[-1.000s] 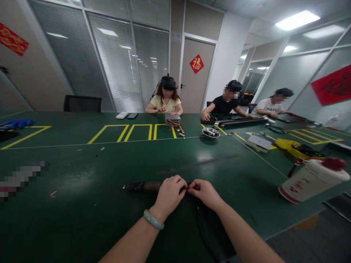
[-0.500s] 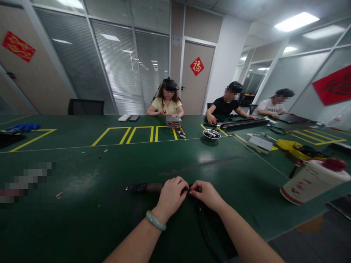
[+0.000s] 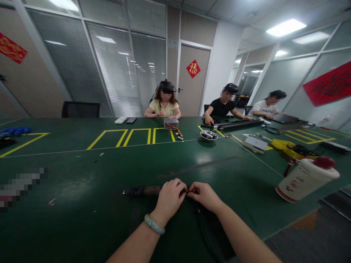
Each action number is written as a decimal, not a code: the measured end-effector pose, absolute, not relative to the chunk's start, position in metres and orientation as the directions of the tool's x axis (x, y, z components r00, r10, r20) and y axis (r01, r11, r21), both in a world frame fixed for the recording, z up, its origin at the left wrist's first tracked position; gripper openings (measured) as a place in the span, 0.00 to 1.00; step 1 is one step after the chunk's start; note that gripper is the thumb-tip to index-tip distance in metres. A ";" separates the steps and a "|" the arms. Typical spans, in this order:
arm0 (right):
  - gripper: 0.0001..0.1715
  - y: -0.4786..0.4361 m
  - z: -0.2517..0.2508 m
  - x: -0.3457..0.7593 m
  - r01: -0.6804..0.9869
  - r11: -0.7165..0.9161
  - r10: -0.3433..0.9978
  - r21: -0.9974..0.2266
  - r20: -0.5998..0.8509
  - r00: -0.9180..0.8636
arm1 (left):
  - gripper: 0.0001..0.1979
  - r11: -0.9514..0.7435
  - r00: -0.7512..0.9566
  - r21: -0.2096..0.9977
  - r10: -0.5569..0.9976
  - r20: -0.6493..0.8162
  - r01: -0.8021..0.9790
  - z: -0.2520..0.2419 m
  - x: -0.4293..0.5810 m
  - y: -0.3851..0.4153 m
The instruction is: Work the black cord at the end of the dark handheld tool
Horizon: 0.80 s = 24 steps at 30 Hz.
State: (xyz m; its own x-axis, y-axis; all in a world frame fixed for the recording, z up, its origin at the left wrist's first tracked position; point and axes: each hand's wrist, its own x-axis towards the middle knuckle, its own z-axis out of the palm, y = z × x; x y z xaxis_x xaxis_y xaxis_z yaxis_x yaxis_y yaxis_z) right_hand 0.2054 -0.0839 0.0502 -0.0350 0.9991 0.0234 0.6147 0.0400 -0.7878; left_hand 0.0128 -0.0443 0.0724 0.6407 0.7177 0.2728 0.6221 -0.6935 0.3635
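Observation:
A dark, rod-shaped corded tool [image 3: 149, 190] with a brownish middle and a small metal tip lies across the green table in front of me, tip to the left. My left hand [image 3: 171, 195] is closed over its right part, with a bracelet at the wrist. Close beside it, my right hand [image 3: 201, 195] pinches at the tool's right end. What sits between those fingertips is dark and too small to make out. From below my right hand a black cord [image 3: 204, 230] runs down toward the table's near edge.
A white bottle with a red lid [image 3: 307, 179] stands at the right. Farther off are a metal bowl [image 3: 208, 136], a grey box with coloured wires [image 3: 171, 122], a white box [image 3: 255, 144] and a yellow tray [image 3: 285, 148]. Several people sit working across the table [image 3: 123, 164].
The head view has turned slightly, so the scene sits a little to the left. Both hands keep nearly the same grip and place on the tool.

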 end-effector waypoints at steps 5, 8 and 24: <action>0.07 -0.084 0.051 0.206 0.614 0.023 1.000 -0.789 0.009 -0.027 | 0.05 -0.706 0.642 0.377 0.705 0.300 0.599 0.071 0.012 -0.043; 0.08 -0.084 0.052 0.206 0.626 0.013 1.000 -0.780 -0.005 -0.027 | 0.05 -0.705 0.636 0.380 0.707 0.310 0.598 0.071 0.012 -0.043; 0.06 -0.086 0.055 0.210 0.615 0.059 0.997 -0.786 0.010 -0.083 | 0.05 -0.706 0.624 0.382 0.707 0.333 0.596 0.065 0.013 -0.042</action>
